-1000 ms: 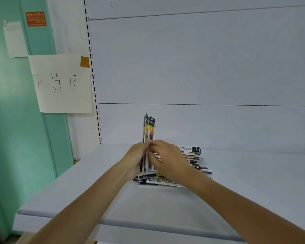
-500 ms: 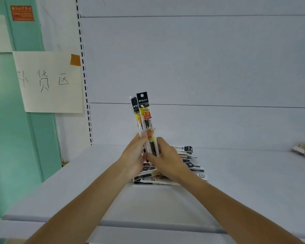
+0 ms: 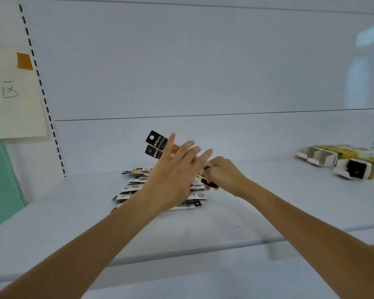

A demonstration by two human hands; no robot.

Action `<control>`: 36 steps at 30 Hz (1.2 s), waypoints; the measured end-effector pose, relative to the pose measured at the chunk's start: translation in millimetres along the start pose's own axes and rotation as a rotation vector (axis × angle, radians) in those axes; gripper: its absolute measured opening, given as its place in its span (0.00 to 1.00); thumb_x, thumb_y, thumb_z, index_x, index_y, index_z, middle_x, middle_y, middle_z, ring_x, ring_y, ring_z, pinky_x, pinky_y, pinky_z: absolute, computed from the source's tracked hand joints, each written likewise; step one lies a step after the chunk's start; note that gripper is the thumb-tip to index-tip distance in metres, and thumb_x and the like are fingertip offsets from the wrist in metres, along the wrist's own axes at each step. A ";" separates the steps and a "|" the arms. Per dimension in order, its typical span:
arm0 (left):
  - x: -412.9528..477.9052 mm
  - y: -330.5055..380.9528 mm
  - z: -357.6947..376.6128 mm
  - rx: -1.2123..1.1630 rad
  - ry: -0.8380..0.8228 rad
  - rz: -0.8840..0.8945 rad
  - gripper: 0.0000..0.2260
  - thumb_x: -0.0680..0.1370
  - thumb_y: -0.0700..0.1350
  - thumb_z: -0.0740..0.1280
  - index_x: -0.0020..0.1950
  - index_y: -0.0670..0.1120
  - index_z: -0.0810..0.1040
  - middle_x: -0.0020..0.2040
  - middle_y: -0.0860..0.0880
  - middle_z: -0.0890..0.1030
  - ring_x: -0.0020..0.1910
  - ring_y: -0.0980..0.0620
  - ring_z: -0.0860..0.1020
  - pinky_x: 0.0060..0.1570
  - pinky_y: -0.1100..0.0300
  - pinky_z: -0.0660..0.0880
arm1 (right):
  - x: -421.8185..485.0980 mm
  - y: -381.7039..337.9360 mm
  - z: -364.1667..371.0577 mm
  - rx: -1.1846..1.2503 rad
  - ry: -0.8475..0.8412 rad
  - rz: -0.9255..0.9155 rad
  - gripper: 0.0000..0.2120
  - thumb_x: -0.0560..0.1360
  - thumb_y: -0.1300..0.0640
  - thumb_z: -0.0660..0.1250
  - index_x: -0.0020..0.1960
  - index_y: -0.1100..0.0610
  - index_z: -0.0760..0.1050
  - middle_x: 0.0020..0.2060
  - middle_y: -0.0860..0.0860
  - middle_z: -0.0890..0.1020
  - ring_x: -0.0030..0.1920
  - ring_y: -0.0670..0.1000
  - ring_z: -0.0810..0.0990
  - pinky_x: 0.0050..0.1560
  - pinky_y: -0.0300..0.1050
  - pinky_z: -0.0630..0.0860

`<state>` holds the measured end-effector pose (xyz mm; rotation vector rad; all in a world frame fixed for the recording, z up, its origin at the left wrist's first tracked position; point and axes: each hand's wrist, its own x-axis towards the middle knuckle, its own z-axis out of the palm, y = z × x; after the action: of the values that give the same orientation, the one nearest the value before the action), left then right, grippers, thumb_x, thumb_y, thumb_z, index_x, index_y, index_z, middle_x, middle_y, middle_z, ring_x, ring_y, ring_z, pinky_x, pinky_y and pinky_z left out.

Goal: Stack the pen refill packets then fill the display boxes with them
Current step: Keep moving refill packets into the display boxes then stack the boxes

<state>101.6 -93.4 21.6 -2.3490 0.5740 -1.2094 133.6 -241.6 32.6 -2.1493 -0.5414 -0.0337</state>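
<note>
Two pen refill packets (image 3: 156, 145) with black header cards are held tilted to the left above the shelf. My right hand (image 3: 222, 176) grips their lower end. My left hand (image 3: 175, 169) lies flat against them with its fingers straight and spread, covering their middle. Below both hands a loose pile of more refill packets (image 3: 133, 187) rests on the white shelf (image 3: 246, 212). Yellow and white display boxes (image 3: 358, 168) lie on their sides at the far right of the shelf, well away from both hands.
A slotted shelf upright (image 3: 42, 93) runs down the back panel at the left, with a taped paper sign (image 3: 11, 93) beside it. The shelf's front edge (image 3: 181, 253) crosses below my forearms. A green wall (image 3: 0, 180) borders the left.
The held packets have tipped from upright to leaning left. My left hand has let go and spread flat over them. The camera has turned right, bringing the display boxes into view.
</note>
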 end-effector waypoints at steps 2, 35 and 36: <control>13.9 7.7 4.9 0.002 -0.039 0.007 0.24 0.55 0.45 0.77 0.50 0.43 0.79 0.38 0.47 0.80 0.39 0.47 0.80 0.48 0.49 0.76 | -10.2 11.2 -23.5 -0.092 -0.116 0.011 0.07 0.66 0.63 0.59 0.30 0.58 0.71 0.25 0.51 0.77 0.27 0.49 0.70 0.31 0.40 0.66; 254.2 282.1 83.0 -0.391 -0.173 -0.139 0.15 0.79 0.55 0.51 0.58 0.51 0.72 0.39 0.50 0.76 0.35 0.48 0.78 0.30 0.58 0.72 | 25.3 333.4 -399.2 -0.530 0.233 -0.045 0.14 0.75 0.50 0.64 0.58 0.52 0.77 0.58 0.50 0.80 0.56 0.52 0.76 0.59 0.51 0.71; 254.7 281.0 90.1 -0.364 -0.152 -0.121 0.14 0.77 0.55 0.51 0.54 0.51 0.72 0.34 0.52 0.75 0.29 0.50 0.77 0.25 0.59 0.71 | 35.3 336.9 -402.9 -0.567 0.213 -0.022 0.15 0.74 0.50 0.65 0.59 0.52 0.77 0.58 0.51 0.79 0.56 0.52 0.76 0.58 0.49 0.71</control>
<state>266.6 -444.6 -14.3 -2.7878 0.6535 -1.0329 366.5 -713.6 23.8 -2.6439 -0.4668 -0.4740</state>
